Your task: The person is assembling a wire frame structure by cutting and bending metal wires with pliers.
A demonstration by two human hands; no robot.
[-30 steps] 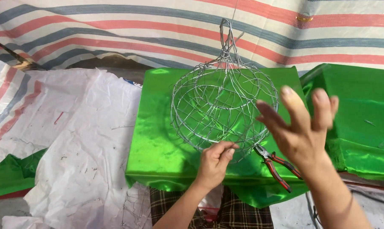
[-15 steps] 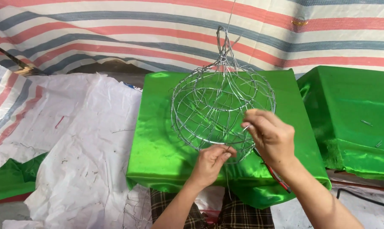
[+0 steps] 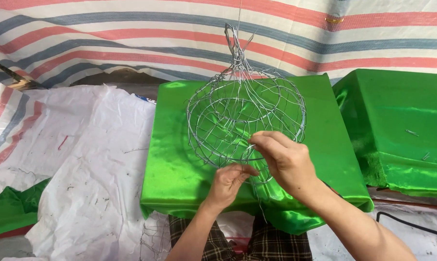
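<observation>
- My right hand [image 3: 287, 162] is up against the lower front of the wire ball frame [image 3: 246, 124], thumb and forefinger pinched shut on one of its thin strands near the middle of the mesh.
- My left hand [image 3: 229, 183] sits just below and to the left of it, fingers curled in, with the fingertips closed on the wires at the bottom of the frame.
- I see the frame as a round, open cage of silver wire, upright, its strands gathered into a twisted neck at the top; a thin line runs up from that neck out of view.
- It hangs in front of a block covered in shiny green cloth [image 3: 179, 164], and my hands overlap the near edge of that cloth.
- A second green-covered block [image 3: 397, 125] stands to the right, apart from the first by a narrow gap.
- White sheeting [image 3: 93, 164] lies crumpled to the left, marked with small dark specks.
- A striped tarp [image 3: 107, 34] in red, blue-grey and white spreads behind everything.
- Checked fabric [image 3: 271, 244] shows at the bottom, below my wrists.
</observation>
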